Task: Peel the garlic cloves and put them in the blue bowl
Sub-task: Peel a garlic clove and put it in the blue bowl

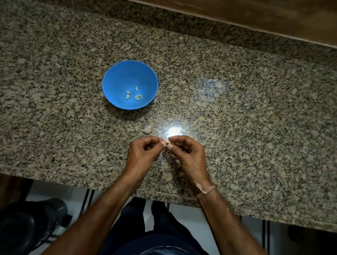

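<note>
Low in the frame's centre, the left hand and right hand pinch one garlic clove between fingertips above the granite counter, below the blue bowl holding peeled cloves, another garlic piece lying between.

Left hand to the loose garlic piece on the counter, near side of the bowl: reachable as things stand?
Probably yes. The garlic piece lies on bare counter just beyond the left hand, nothing between. But that hand and the right hand both pinch a clove, so it must let go first.
</note>
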